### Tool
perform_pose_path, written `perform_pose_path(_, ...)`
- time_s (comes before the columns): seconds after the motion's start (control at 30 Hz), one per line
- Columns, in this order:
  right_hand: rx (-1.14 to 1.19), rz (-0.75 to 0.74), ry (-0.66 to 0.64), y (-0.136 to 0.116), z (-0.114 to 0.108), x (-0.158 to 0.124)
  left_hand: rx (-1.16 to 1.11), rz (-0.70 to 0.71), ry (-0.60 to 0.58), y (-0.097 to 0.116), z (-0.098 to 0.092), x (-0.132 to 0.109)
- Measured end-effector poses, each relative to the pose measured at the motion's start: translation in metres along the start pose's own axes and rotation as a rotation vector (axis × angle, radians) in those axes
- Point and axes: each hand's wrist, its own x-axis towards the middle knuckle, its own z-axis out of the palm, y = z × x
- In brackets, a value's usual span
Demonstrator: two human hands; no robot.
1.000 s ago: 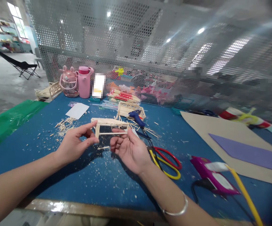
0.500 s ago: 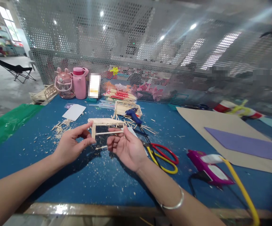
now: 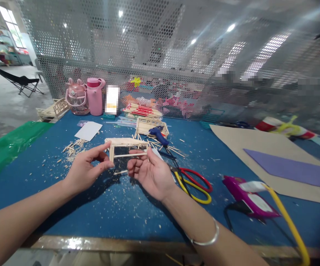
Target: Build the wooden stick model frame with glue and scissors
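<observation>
A small wooden stick frame is held up above the blue table, its flat pale top upward. My left hand pinches its left end between thumb and fingers. At the right end, my right hand grips the frame and a thin crossbar with thumb and index finger, palm up, the other fingers curled. Below the frame a short loose stick lies on the table. Behind my right hand are a blue glue gun and a second stick structure. Scissors with red and yellow handles lie right of my wrist.
Wood scraps and white paper lie at left. Pink bottles and a lit phone stand behind. At right are a magenta device with a yellow cable and a purple sheet. A mesh screen borders the table.
The view has shifted slightly, so the surroundings appear a little further right. Both hands keep their hold on the stick frame, with almost no visible movement.
</observation>
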Motion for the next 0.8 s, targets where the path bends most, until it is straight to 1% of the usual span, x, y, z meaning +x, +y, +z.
perform_pose_path(0.53,-0.002,-0.003,-0.008,0.0006,-0.0005,0.0,-0.017,0.007,0.005,-0.0028,0.0004,-0.0008)
perform_pose_path(0.8,0.001,0.002,-0.001,-0.0003,0.0004,-0.0004,-0.018,0.008,0.002,-0.001,0.0009,-0.0007)
